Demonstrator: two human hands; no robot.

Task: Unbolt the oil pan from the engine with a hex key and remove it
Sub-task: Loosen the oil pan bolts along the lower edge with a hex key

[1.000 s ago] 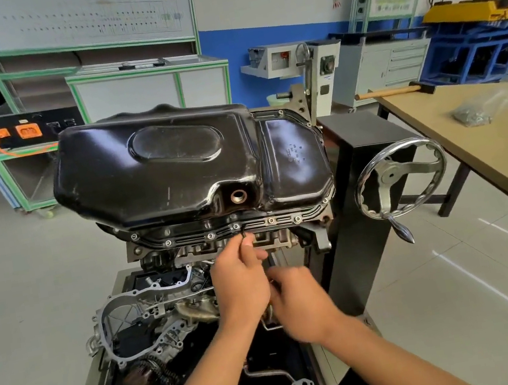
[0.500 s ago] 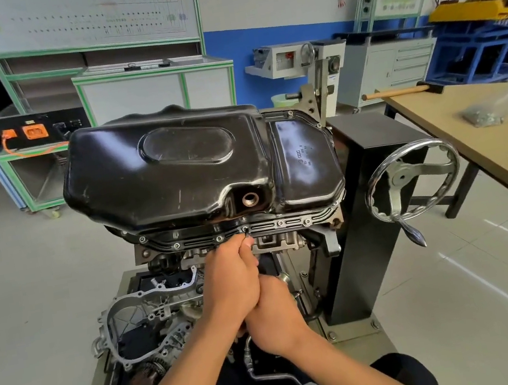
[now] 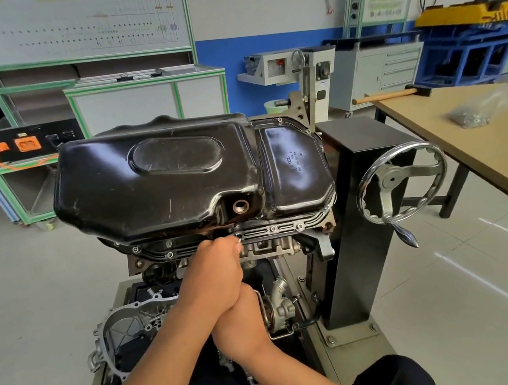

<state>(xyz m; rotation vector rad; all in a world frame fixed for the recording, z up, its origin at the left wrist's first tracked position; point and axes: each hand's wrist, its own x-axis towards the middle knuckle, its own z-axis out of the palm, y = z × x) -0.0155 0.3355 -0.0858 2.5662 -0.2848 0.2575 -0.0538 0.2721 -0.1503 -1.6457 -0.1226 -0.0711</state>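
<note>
Two hands, left hand [image 3: 213, 276] above right hand [image 3: 241, 325], are bunched at the near rim of the pan [image 3: 160, 181].

The black pan sits on top of the upturned engine [image 3: 269, 250]. Its open drain hole [image 3: 241, 207] faces us, and a row of bolts [image 3: 273, 229] is still seated along the rim. The left hand reaches up to the rim just under the drain hole, with its fingers curled and pinching the key [image 3: 239, 236]. Only the key's tip shows, at one of the bolts. The right hand is tucked beneath the left and touches it. Its fingers are curled, but I cannot tell what they hold. A loose cover [image 3: 127, 327] lies low on the left. To the right stands a black column [image 3: 366, 207] with a handwheel [image 3: 402, 182], and beyond it a table [image 3: 491, 152] bears a hammer [image 3: 387, 96] and a bag [image 3: 475, 115].
</note>
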